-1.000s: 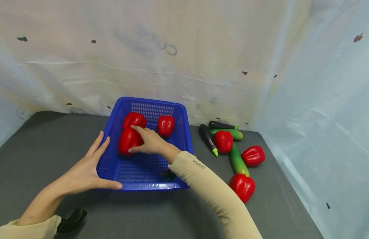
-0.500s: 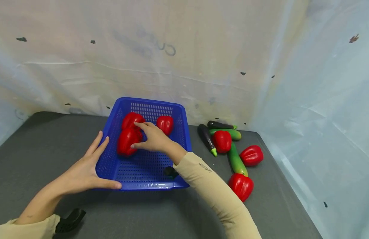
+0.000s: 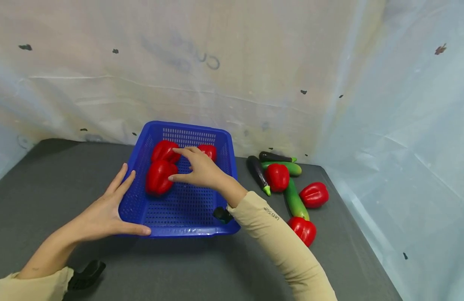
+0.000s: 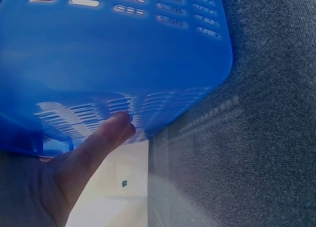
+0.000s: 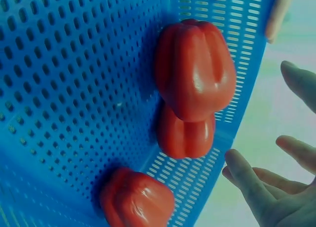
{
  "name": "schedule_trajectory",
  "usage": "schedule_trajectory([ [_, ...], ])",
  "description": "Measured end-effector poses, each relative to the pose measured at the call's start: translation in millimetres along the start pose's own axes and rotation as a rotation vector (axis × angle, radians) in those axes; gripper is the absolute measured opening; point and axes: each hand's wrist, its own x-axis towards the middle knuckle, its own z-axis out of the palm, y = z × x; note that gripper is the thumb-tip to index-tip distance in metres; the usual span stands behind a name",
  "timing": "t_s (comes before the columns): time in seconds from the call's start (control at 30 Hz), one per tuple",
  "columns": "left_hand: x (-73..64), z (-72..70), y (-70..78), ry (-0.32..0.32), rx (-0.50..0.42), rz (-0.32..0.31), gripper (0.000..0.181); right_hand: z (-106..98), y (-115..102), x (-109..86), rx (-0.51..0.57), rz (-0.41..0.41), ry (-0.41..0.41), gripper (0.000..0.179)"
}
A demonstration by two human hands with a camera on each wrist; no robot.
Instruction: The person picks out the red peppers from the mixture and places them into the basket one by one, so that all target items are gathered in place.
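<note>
A blue slotted plastic basket (image 3: 186, 231) stands on the dark table. My left hand (image 3: 104, 217) rests at its near left corner, fingers straight along the left side and thumb by the front rim; the left wrist view shows the fingers against the outer wall (image 4: 113, 54). Three red bell peppers lie inside: a near-left pepper (image 3: 158, 179), a back-left pepper (image 3: 165, 150) and a right pepper (image 3: 209, 151), partly hidden. Over the basket, my right hand (image 3: 203, 169) is spread and holds nothing. In the right wrist view its fingers are apart from the upper pepper (image 5: 197, 74).
To the basket's right lie two eggplants, one eggplant (image 3: 258, 171) nearer, with a green zucchini (image 3: 296, 200) and another zucchini (image 3: 295, 168). Red peppers lie among them, including a rightmost pepper (image 3: 314, 195). A plastic sheet wall (image 3: 224, 83) rises behind the table.
My right hand has let go of the near-left pepper and drawn back to the right, its fingers spreading. The left hand stays at the basket's corner.
</note>
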Motion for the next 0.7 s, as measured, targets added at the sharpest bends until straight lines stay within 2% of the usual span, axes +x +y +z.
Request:
schedule_trajectory([
  [0.4, 0.7, 1.5, 1.7, -0.004, -0.002, -0.003, 0.131, -18.3, 0.0, -18.5, -0.026, -0.006, 0.028, 0.074],
  [0.7, 1.3, 2.0, 1.1, 0.000, -0.017, -0.004, 0.132, -31.5, 5.6, -34.2, -0.023, 0.028, 0.056, 0.071],
])
